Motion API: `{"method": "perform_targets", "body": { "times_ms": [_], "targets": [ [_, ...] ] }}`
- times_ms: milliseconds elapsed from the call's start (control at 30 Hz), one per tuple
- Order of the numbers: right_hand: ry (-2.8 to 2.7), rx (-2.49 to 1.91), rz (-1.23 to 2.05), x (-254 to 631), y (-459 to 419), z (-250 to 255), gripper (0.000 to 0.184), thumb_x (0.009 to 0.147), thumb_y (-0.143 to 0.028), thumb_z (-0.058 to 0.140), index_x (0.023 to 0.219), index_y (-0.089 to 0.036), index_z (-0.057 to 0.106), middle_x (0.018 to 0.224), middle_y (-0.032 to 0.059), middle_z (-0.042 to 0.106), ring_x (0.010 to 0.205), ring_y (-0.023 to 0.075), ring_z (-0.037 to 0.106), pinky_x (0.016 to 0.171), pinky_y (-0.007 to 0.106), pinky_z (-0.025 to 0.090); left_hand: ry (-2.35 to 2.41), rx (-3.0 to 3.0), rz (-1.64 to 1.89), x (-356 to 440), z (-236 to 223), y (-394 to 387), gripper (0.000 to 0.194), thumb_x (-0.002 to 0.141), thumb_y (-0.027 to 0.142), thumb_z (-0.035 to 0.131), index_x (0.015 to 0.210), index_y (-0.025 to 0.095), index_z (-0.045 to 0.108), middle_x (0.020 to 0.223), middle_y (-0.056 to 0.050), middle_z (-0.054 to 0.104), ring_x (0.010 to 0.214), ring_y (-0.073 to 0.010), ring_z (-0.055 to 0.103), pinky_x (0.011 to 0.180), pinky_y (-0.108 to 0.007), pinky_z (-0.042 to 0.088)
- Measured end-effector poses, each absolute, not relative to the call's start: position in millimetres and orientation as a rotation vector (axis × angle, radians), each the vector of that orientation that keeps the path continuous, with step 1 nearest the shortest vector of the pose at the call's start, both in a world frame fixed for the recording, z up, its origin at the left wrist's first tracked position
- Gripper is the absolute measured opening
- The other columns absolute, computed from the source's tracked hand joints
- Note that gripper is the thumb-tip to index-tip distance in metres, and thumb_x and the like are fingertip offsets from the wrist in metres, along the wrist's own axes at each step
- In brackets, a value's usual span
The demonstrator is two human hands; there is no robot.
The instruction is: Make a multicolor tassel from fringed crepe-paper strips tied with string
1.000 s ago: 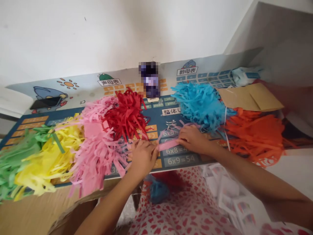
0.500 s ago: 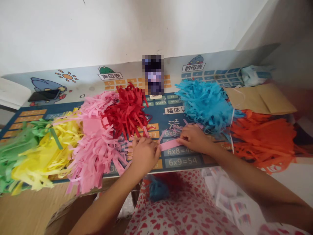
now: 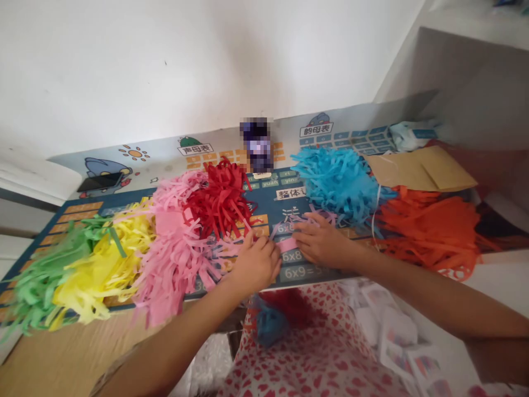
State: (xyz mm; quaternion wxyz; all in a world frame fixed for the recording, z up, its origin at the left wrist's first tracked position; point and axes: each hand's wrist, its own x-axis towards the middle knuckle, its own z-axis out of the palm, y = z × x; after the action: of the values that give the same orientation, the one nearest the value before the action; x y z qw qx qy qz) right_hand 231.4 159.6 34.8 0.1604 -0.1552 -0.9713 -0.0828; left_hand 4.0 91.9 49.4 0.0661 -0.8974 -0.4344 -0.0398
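Strip (image 3: 288,244): one, pink, at the centre of the frame, spanning the two hands; only its middle shows, and I cannot tell whether it touches the desk (image 3: 266,198).
Left hand (image 3: 256,262): grip appears clamped on the strip's left end, fingers curled together; the exact pinch is hidden.
Right hand (image 3: 324,242): grip appears clamped on the other end, fingers bent over it; fingertips partly hidden.
Step in hand: by the pose, probably holding the strip out flat and straight.
Next move: seems to call for a light, even hold at both ends, since such thin stuff could crease or tear.
Lilac strands (image 3: 324,214): several, too tangled to count, beside the right hand.
Bunches, centre to left: one red bunch (image 3: 219,198); pink bunch (image 3: 177,242), one or two, its parts run together; one yellow bunch (image 3: 107,259); one green bunch (image 3: 53,270) at the far left.
Bunches, right: one blue bunch (image 3: 341,182); one orange bunch (image 3: 430,231), below one brown card (image 3: 421,168).
Upper edge: one phone (image 3: 101,182) at left, one pixelated device (image 3: 258,146) at centre, one white pack (image 3: 413,135) at right.
Lap: blue tuft (image 3: 270,325), one, bottom centre.
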Motion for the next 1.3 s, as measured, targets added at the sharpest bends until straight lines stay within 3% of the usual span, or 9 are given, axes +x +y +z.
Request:
{"method": "perform_targets", "body": {
  "times_ms": [67, 200, 333, 433, 533, 667, 933, 1300],
  "targets": [
    [-2.743, -0.454, -0.204, 233, 165, 33, 0.021, 0.091, -0.018, 0.051, 0.083, -0.02, 0.069, 0.097, 0.0052, 0.07, 0.111, 0.0235, 0.054, 0.109, 0.05, 0.022, -1.371, -2.665, -0.143, 11, 52, 93, 0.025, 0.093, 0.034, 0.05, 0.091, 0.018, 0.069, 0.084, -0.01, 0.068, 0.096, -0.0281, 0.055, 0.106, -0.06, 0.025],
    [-2.629, -0.647, -0.011, 226, 169, 35, 0.015, 0.086, -0.02, 0.057, 0.076, -0.02, 0.067, 0.089, 0.0021, 0.071, 0.105, 0.022, 0.056, 0.107, 0.052, 0.021, -1.422, -2.603, -0.193, 18, 49, 96, 0.018, 0.09, 0.021, 0.051, 0.082, 0.018, 0.068, 0.077, -0.009, 0.067, 0.091, -0.0271, 0.056, 0.108, -0.061, 0.023],
    [-2.682, -0.667, -0.119, 209, 153, 39, 0.014, 0.089, -0.026, 0.056, 0.089, -0.018, 0.068, 0.092, 0.0064, 0.069, 0.103, 0.0245, 0.053, 0.101, 0.05, 0.027, -1.46, -2.541, -0.222, 14, 42, 95, 0.019, 0.09, 0.014, 0.05, 0.08, 0.019, 0.066, 0.076, -0.007, 0.068, 0.09, -0.0254, 0.057, 0.108, -0.059, 0.024],
    [-2.735, -0.602, -0.288, 206, 142, 37, 0.025, 0.095, -0.017, 0.045, 0.081, -0.017, 0.066, 0.08, 0.0048, 0.066, 0.085, 0.0203, 0.053, 0.087, 0.041, 0.035, -1.473, -2.527, -0.233, 7, 38, 89, 0.019, 0.091, 0.013, 0.051, 0.084, 0.022, 0.066, 0.081, -0.005, 0.071, 0.092, -0.0245, 0.059, 0.108, -0.058, 0.023],
    [-2.711, -0.656, -0.307, 221, 145, 27, 0.028, 0.097, -0.015, 0.044, 0.079, -0.019, 0.065, 0.079, 0.0034, 0.066, 0.086, 0.0193, 0.052, 0.086, 0.039, 0.034, -1.479, -2.556, -0.287, -3, 32, 82, 0.018, 0.091, 0.016, 0.053, 0.097, 0.025, 0.067, 0.094, -0.003, 0.074, 0.097, -0.0244, 0.06, 0.106, -0.057, 0.023],
    [-2.562, -0.758, -0.055, 247, 159, 10, 0.02, 0.096, -0.024, 0.054, 0.082, -0.023, 0.069, 0.088, 0.0004, 0.07, 0.092, 0.019, 0.053, 0.09, 0.04, 0.029, -1.529, -2.568, -0.461, -13, 26, 77, 0.021, 0.09, 0.018, 0.057, 0.105, 0.029, 0.068, 0.1, -0.001, 0.075, 0.099, -0.0244, 0.061, 0.106, -0.057, 0.021],
    [-2.433, -0.961, 0.446, 250, 172, 4, 0.016, 0.084, -0.036, 0.071, 0.076, -0.023, 0.073, 0.086, 0.0027, 0.069, 0.09, 0.0201, 0.054, 0.081, 0.035, 0.029, -1.871, -2.534, -0.745, -20, 30, 82, 0.02, 0.092, 0.032, 0.058, 0.081, 0.027, 0.074, 0.087, -0.001, 0.075, 0.09, -0.0211, 0.065, 0.104, -0.053, 0.029],
    [-2.447, -1.153, 0.617, 243, 175, 14, 0.013, 0.08, -0.031, 0.071, 0.07, -0.022, 0.07, 0.083, 0.0003, 0.066, 0.087, 0.0194, 0.053, 0.08, 0.035, 0.026, -2.113, -2.54, -0.465, -18, 37, 97, 0.018, 0.087, 0.035, 0.061, 0.076, 0.025, 0.072, 0.087, -0.001, 0.073, 0.091, -0.0236, 0.062, 0.094, -0.047, 0.031]
  ]
}}
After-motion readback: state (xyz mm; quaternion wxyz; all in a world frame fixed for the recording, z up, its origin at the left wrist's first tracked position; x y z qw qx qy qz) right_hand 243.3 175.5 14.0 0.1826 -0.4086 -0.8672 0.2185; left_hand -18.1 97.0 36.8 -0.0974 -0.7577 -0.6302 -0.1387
